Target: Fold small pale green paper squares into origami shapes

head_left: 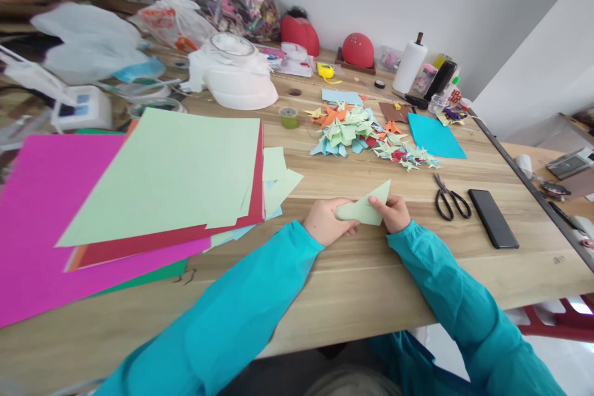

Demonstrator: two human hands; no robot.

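A pale green sheet of paper point(364, 210), bent over on itself into a pointed shape, is held between both hands just above the wooden table. My left hand point(328, 221) grips its left end, where the paper curls round; the fingers beneath are partly hidden. On the right, my right hand point(393, 213) pinches the paper with the thumb on top, and a pointed corner rises above that thumb. Beyond the hands lies a heap of folded paper shapes point(348, 130) in green, orange, blue and red.
Large coloured sheets point(171, 167) are stacked at the left, with smaller cut pieces point(278, 182) beside them. Black-handled scissors point(450, 198) and a phone point(492, 218) lie to the right. Farther back are a turquoise sheet point(436, 135), a tape roll point(288, 116) and a white cap point(241, 83).
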